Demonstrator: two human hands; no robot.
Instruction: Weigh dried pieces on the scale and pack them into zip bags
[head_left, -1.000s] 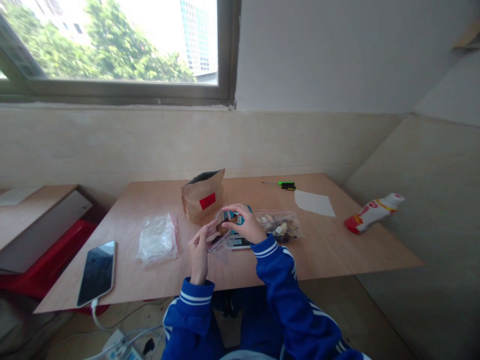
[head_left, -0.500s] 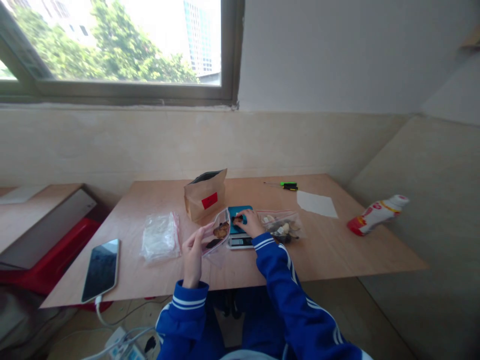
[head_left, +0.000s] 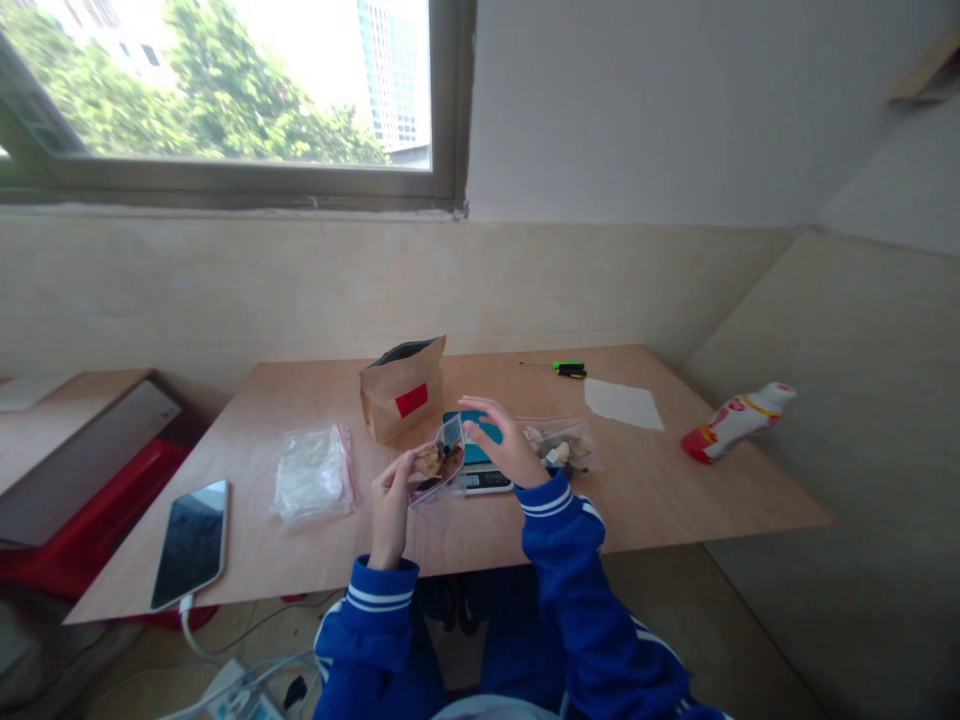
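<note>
My left hand [head_left: 391,500] pinches the edge of a clear zip bag [head_left: 437,462] with brown and dark dried pieces inside; its mouth gapes toward the right. My right hand [head_left: 504,440] hovers just right of that mouth, over the scale, fingers spread and nothing visible in them. Beneath it lies a small scale with a blue top [head_left: 475,452] and a display [head_left: 487,480] at its front edge; my hand and the bag hide part of it. Right of the scale, partly behind my right wrist, rests another clear zip bag [head_left: 566,443] with pale and dark pieces.
Behind stands an open brown paper pouch [head_left: 401,395] with a red label. Stacked clear bags [head_left: 313,475] and a plugged-in tablet [head_left: 193,545] lie left. Screwdrivers [head_left: 570,370], white paper [head_left: 622,404] and a red-white bottle [head_left: 735,423] are right, the bottle near the table's edge.
My right hand has come off the scale's blue top, where it held a dark brown piece, and opened beside the bag's mouth. More pieces now show in the bag.
</note>
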